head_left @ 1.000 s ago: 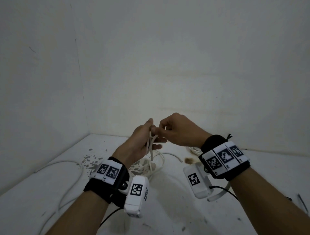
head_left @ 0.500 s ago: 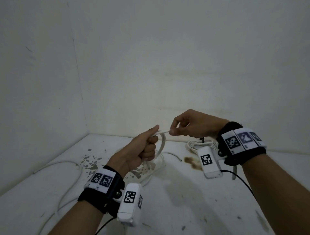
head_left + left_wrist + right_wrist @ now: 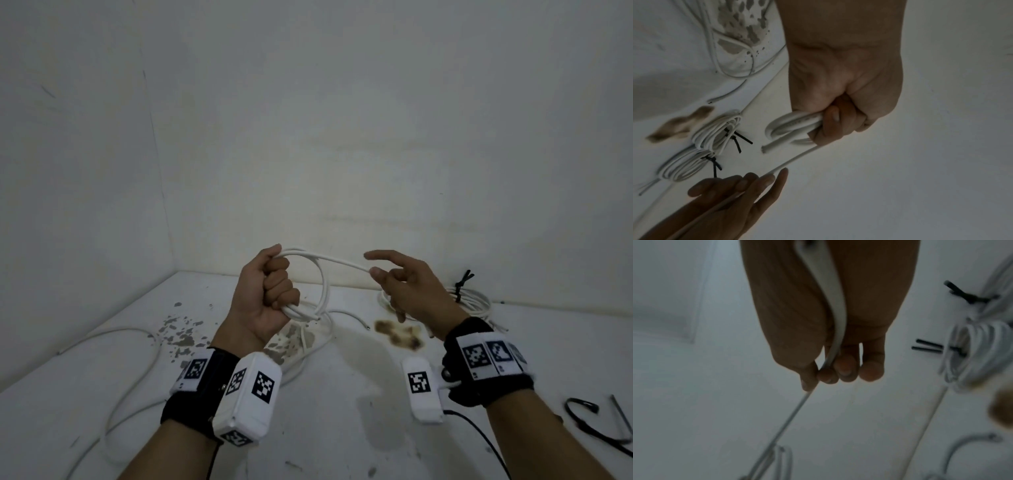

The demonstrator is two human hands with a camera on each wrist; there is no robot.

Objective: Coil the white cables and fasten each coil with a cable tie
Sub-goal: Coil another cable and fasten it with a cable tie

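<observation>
My left hand is raised above the table and grips a small coil of white cable in its fist; the left wrist view shows the loops and a cut end sticking out of my fingers. From the fist a straight run of the cable crosses to my right hand. There it passes between thumb and curled fingers and along the palm, while the index finger points out. The rest of this cable hangs down to the table.
Two finished white coils tied with black cable ties lie at the back right, by the wall. Loose black ties lie at the right edge. Another loose white cable curves over the left of the stained table.
My hands, close together a second ago, have moved apart. The right hand has slid rightward along the cable, and a loop now stands out from my left fist.
</observation>
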